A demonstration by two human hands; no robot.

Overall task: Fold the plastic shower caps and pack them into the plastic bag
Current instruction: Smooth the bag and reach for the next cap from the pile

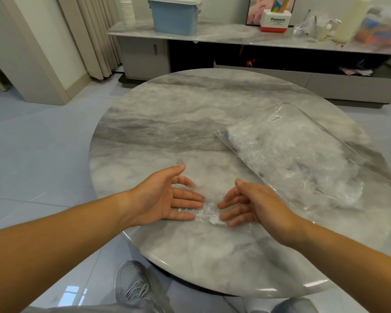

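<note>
A clear crumpled shower cap [207, 212] lies on the round marble table [167, 123] near its front edge. My left hand [167, 197] and my right hand [250, 203] face each other on either side of it, fingers straight, fingertips touching the plastic. Neither hand grips it. To the right lies the clear plastic bag [287, 152], flat and slanted, with several white crumpled caps inside it and a small label near its far end.
A long marble sideboard [235, 36] stands behind the table with a blue bin [175, 16], a stack of paper cups [128, 11], a white and red box [274, 21] and clutter. My grey shoes [133, 288] show below the table edge on the tiled floor.
</note>
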